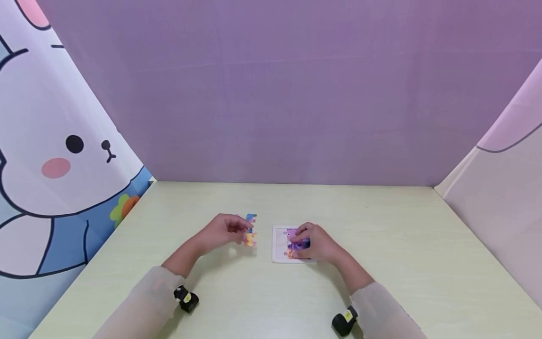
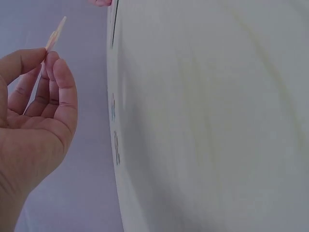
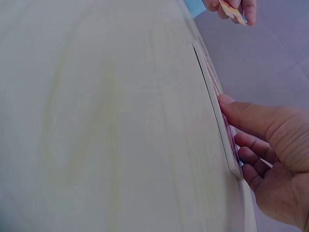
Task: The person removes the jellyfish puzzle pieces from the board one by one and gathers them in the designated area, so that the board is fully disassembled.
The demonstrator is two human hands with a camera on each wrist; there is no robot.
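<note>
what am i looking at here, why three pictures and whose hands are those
These are a person's two bare hands, filmed by three cameras at one moment. The wide picture comes from a camera worn on the head, looking down at a pale green table. The other two come from small black cameras strapped to the wrists, so each shows its own hand up close and tilted.

The left hand pinches a colourful strip of joined jigsaw pieces, raised off the table. In the left wrist view you see that strip edge-on.

The right hand rests on a flat white puzzle tray lying on the table, fingers over the purple pieces already in it.
</note>
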